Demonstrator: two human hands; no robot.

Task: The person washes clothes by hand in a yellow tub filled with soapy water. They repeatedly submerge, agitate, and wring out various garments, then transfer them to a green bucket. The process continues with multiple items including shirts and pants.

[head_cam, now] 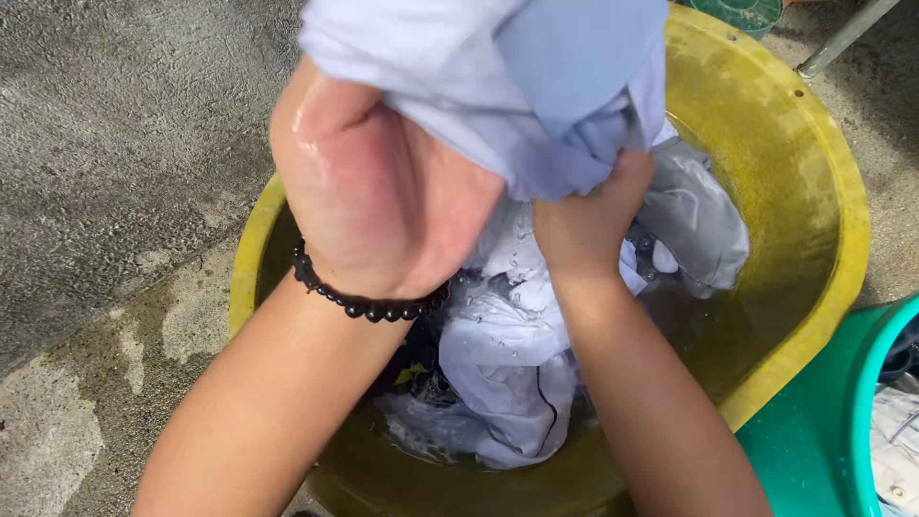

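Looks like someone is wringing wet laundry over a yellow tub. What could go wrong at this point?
Three things, likely minor. The left hand and right hand are wet, so their grip on the pale cloth could slip and drop it into the yellow basin, splashing. Hard twisting might strain the fabric. Water could also run past the rim onto the concrete floor, which already shows damp patches and may get slippery.

Wet clothes fill the yellow tub's middle. Open water sits by its right wall. A green tub crowds the right side.
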